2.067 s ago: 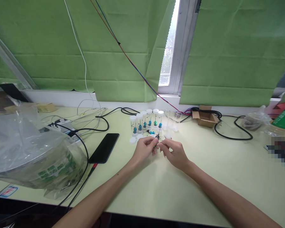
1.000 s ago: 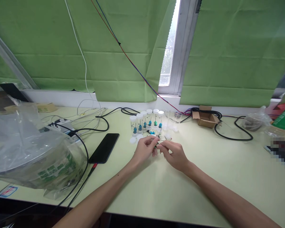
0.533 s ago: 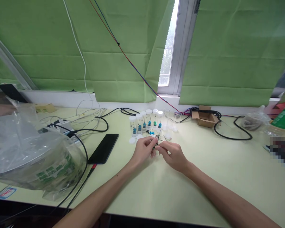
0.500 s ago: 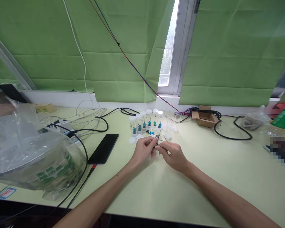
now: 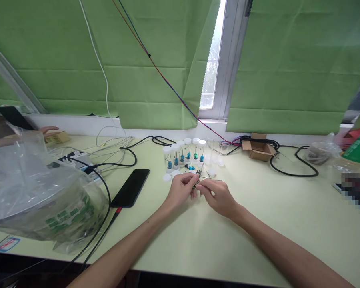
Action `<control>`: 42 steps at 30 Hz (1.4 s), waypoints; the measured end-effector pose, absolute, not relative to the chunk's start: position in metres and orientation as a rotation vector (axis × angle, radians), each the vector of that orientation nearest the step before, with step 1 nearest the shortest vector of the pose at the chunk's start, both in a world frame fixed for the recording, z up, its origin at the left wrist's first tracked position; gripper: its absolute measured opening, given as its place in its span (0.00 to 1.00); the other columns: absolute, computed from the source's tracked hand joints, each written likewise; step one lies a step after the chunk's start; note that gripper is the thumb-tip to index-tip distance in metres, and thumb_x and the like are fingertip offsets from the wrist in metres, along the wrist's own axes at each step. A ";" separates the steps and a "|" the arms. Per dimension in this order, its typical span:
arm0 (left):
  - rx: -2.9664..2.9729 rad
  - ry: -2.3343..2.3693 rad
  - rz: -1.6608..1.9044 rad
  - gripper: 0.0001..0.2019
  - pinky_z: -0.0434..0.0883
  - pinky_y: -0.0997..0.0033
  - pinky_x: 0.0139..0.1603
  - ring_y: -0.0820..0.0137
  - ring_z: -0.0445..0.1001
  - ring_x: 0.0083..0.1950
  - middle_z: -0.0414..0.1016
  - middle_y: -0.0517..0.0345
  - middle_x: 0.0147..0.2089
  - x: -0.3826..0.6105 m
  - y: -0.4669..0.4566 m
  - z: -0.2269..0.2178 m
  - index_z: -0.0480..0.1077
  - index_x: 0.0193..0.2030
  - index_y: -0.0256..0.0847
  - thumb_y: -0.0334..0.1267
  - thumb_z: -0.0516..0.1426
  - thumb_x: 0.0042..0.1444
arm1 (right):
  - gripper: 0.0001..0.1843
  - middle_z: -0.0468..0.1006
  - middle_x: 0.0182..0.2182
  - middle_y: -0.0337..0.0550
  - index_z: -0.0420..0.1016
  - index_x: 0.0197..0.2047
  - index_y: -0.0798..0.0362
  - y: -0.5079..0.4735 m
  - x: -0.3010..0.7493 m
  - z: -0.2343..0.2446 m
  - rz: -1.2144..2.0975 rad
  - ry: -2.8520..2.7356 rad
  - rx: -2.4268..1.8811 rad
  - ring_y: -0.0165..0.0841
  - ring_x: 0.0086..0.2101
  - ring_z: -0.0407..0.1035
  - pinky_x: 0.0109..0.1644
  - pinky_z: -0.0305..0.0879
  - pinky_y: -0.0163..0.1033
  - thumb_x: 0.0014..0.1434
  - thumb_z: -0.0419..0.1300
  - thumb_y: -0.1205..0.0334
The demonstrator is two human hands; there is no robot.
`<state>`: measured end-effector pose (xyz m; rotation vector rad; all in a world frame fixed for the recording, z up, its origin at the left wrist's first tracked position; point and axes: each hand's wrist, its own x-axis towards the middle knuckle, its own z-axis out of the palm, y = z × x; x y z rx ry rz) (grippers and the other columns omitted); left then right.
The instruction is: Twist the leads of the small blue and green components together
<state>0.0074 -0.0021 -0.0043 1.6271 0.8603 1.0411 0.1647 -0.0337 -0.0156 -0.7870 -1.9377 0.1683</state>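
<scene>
Small dark part (image 5: 198,173) sits at the fingertips of two bare hands, low over a pale table (image 5: 258,224) and in front of white-capped vials (image 5: 202,150). The left hand (image 5: 181,186) appears to have thumb and forefinger clamped on it; the right hand (image 5: 217,194) has its fingertips bunched together close beside it, what they pinch hidden. So slight a grip could let the piece slip and be lost among the loose blue pieces (image 5: 191,168) just beyond, while a forward nudge of the knuckles could topple a vial or scatter the white lids (image 5: 167,177). Half a second ago both hands were posed almost identically; new at far left is a co-worker's hand (image 5: 49,129) beside a yellow box (image 5: 58,137).
</scene>
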 end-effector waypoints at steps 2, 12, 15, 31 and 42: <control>1.632 0.854 1.039 0.21 0.65 0.73 0.21 0.74 0.66 0.19 0.67 0.61 0.20 0.007 -0.003 -0.004 0.72 0.28 0.38 0.54 0.55 0.60 | 0.17 0.74 0.22 0.38 0.69 0.29 0.51 -0.034 0.165 -0.015 0.166 -1.936 -0.778 0.29 0.23 0.66 0.29 0.62 0.35 0.70 0.49 0.63; 1.615 0.851 1.039 0.20 0.64 0.74 0.21 0.75 0.66 0.19 0.68 0.61 0.20 0.008 0.000 -0.007 0.73 0.28 0.38 0.53 0.55 0.60 | 0.14 0.74 0.23 0.38 0.70 0.31 0.50 -0.034 0.165 -0.017 0.197 -1.950 -0.784 0.29 0.24 0.67 0.30 0.62 0.34 0.69 0.50 0.66; 1.621 0.856 1.033 0.19 0.64 0.74 0.22 0.74 0.67 0.19 0.68 0.61 0.21 0.007 0.001 -0.010 0.73 0.29 0.38 0.52 0.55 0.61 | 0.13 0.74 0.24 0.38 0.70 0.32 0.51 -0.034 0.166 -0.016 0.220 -1.966 -0.779 0.28 0.24 0.67 0.30 0.61 0.34 0.68 0.51 0.66; 1.715 0.863 0.957 0.19 0.65 0.74 0.24 0.74 0.67 0.22 0.72 0.58 0.24 0.007 0.000 -0.009 0.73 0.30 0.37 0.49 0.53 0.63 | 0.14 0.77 0.26 0.38 0.70 0.31 0.52 -0.036 0.164 -0.016 0.240 -2.054 -0.779 0.27 0.24 0.66 0.30 0.59 0.32 0.68 0.50 0.68; 1.698 0.852 0.967 0.20 0.66 0.74 0.24 0.75 0.67 0.22 0.71 0.59 0.23 0.007 0.001 -0.011 0.73 0.30 0.37 0.50 0.53 0.63 | 0.14 0.78 0.27 0.39 0.70 0.32 0.52 -0.036 0.165 -0.017 0.256 -2.058 -0.789 0.28 0.26 0.68 0.32 0.61 0.34 0.68 0.50 0.68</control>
